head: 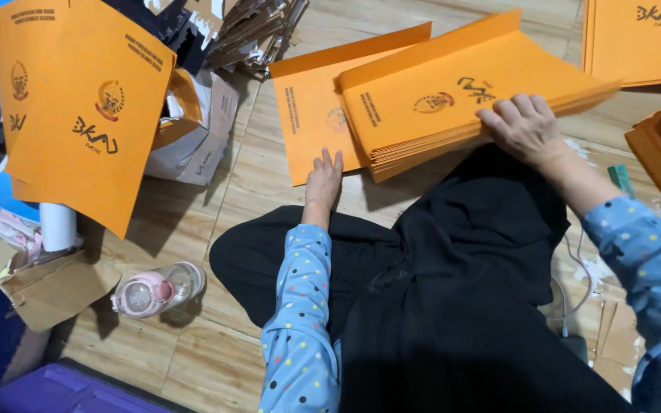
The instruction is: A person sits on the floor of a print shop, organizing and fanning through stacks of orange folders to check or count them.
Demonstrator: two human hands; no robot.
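1. Resting on the wooden floor (254, 176), the orange folder stack (453, 99) lies under the right hand (525, 126), fingers spread flat on its near edge.
2. Left hand (323, 180) presses a single orange folder (311, 122) beside it, fingers flat, gripping nothing.

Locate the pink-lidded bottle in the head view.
The bottle lies on its side on the wooden floor, lower left, between a torn cardboard piece and the black-clad knee.

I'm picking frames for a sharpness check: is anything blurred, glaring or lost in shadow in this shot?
Head view: lighting is even and soft, with no strong glare; the stack of orange folders and right hand are fairly sharp; the left hand is slightly soft; the black cloth on the lap swallows detail; the lower left corner is dim.
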